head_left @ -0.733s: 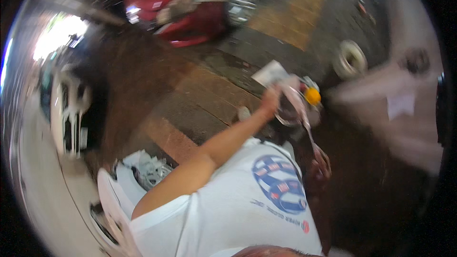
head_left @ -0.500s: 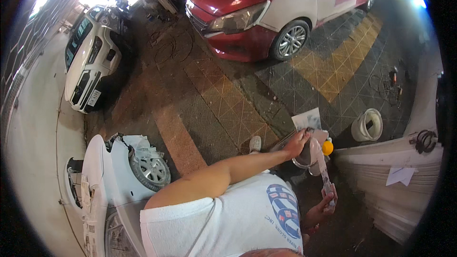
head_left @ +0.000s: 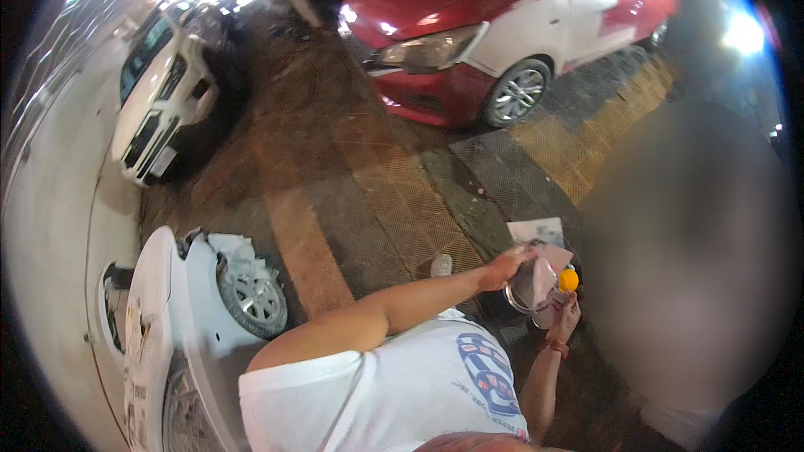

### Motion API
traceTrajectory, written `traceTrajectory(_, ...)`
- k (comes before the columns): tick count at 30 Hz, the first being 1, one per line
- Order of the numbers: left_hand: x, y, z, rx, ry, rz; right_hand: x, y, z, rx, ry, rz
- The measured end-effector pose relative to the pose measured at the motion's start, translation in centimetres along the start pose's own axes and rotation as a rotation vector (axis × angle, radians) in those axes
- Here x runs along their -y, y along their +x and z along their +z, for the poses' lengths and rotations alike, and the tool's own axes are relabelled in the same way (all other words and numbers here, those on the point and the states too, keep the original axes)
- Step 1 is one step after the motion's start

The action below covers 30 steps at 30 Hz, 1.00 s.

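Note:
My left hand (head_left: 507, 268) reaches out and grips the near-left edge of a flat board (head_left: 554, 256) smeared with pale pink paste. My right hand (head_left: 566, 316) is closed just below a round orange-yellow cap (head_left: 569, 279), fingers bunched round what looks like the handle of a pink-coated spatula (head_left: 544, 274); the handle itself is mostly hidden. Under both hands stands an open round metal can (head_left: 521, 295), its rim partly covered by the board. Just beyond lies a whitish, grey-stained sheet (head_left: 536, 231).
A red car with white-primed panels (head_left: 469, 42) stands ahead, a white pickup (head_left: 159, 100) at far left. Nearer on the left is a pale car body part with a wheel (head_left: 251, 295). A white shoe (head_left: 441, 265) shows on the patterned floor (head_left: 377, 176). A large blur hides the right side.
My right hand has moved up and closer to the can and the orange-yellow cap. The spatula has shifted left, over the can. My left hand has moved slightly left.

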<state>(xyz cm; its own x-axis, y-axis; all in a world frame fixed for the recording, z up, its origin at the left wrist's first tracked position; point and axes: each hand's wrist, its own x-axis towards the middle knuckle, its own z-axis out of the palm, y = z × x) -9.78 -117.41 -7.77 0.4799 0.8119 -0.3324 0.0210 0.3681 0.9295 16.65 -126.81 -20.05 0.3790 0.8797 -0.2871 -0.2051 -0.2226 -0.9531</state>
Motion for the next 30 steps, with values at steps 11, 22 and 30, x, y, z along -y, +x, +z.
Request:
traceTrajectory(11, 2.1, 1.7, -5.0, -0.066, -0.393, -0.191, 5.7, -4.3, 7.5, -0.112, -0.730, -0.541)
traceTrajectory(22, 1.0, 4.7, -7.1, 0.076, -0.314, -0.290, 2.9, -3.9, 9.4, -0.443, -0.607, -0.265)
traceTrajectory(30, 1.3, 5.0, -10.8, 0.244, -0.190, -0.201, 5.7, -7.4, 6.7, -0.684, -0.676, -0.625)
